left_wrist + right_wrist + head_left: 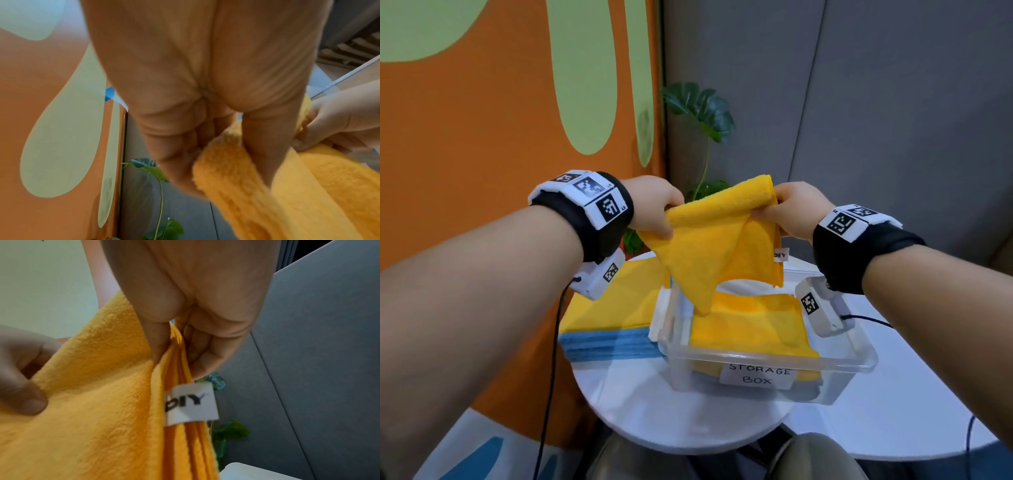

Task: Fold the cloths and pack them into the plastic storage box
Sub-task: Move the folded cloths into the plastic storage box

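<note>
A yellow cloth point(722, 240) hangs folded in the air above the clear plastic storage box point(767, 363). My left hand point(654, 209) pinches its left top corner, thumb in front. My right hand point(791, 212) pinches the right edge, where several layers bunch together just above a white "DIY" tag point(191, 405). In the left wrist view the left hand's fingers point(185, 146) curl round the fluffy yellow cloth point(246, 186). One corner of the cloth droops into the box, onto a folded yellow cloth point(750, 329) lying there. The box carries a paper label reading "STORAGE BOX" point(756, 375).
A stack of flat cloths point(606, 329), yellow on top and blue below, lies left of the box on the round white table point(671, 411). A leafy plant point(698, 109) stands behind. An orange and green wall is at the left, grey panels at the right.
</note>
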Action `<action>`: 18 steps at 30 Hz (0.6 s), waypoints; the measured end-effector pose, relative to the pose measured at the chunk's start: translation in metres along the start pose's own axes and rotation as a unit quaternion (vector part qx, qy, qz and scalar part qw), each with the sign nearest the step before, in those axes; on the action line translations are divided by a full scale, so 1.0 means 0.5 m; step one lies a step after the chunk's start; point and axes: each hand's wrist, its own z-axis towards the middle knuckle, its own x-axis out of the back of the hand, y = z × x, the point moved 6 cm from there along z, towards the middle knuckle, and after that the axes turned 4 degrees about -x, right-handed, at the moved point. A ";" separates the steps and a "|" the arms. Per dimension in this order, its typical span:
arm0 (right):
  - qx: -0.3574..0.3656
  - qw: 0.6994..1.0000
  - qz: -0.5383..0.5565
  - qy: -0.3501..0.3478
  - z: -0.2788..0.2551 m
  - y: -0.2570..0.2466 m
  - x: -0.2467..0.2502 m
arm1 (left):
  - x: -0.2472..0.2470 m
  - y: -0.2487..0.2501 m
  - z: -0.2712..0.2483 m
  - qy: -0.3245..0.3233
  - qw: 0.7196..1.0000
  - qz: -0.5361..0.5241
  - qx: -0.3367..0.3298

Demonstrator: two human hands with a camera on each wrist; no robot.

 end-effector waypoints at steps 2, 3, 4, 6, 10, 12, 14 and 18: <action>-0.028 1.000 0.006 -0.002 -0.001 0.020 0.008 | -0.004 0.002 0.007 0.007 1.000 0.010 0.013; -0.047 0.998 0.027 -0.008 -0.003 0.033 0.010 | -0.004 0.002 0.010 0.016 1.000 0.000 0.021; -0.068 0.996 0.060 -0.017 -0.003 0.049 0.011 | -0.003 0.001 0.013 0.029 0.999 -0.016 0.027; -0.117 0.984 0.124 -0.047 -0.010 0.081 0.008 | -0.003 0.004 0.016 0.049 0.996 -0.063 0.043; -0.193 0.966 0.145 -0.095 -0.022 0.136 0.001 | -0.013 0.026 0.024 0.058 0.979 -0.188 0.057; -0.236 0.950 0.164 -0.123 -0.026 0.164 -0.007 | -0.024 0.038 0.029 0.054 0.956 -0.282 0.062; -0.270 0.934 0.175 -0.152 -0.034 0.188 -0.019 | -0.031 0.050 0.034 0.052 0.941 -0.326 0.069; -0.295 0.918 0.183 -0.191 -0.048 0.216 -0.054 | -0.052 0.069 0.049 0.038 0.950 -0.302 0.077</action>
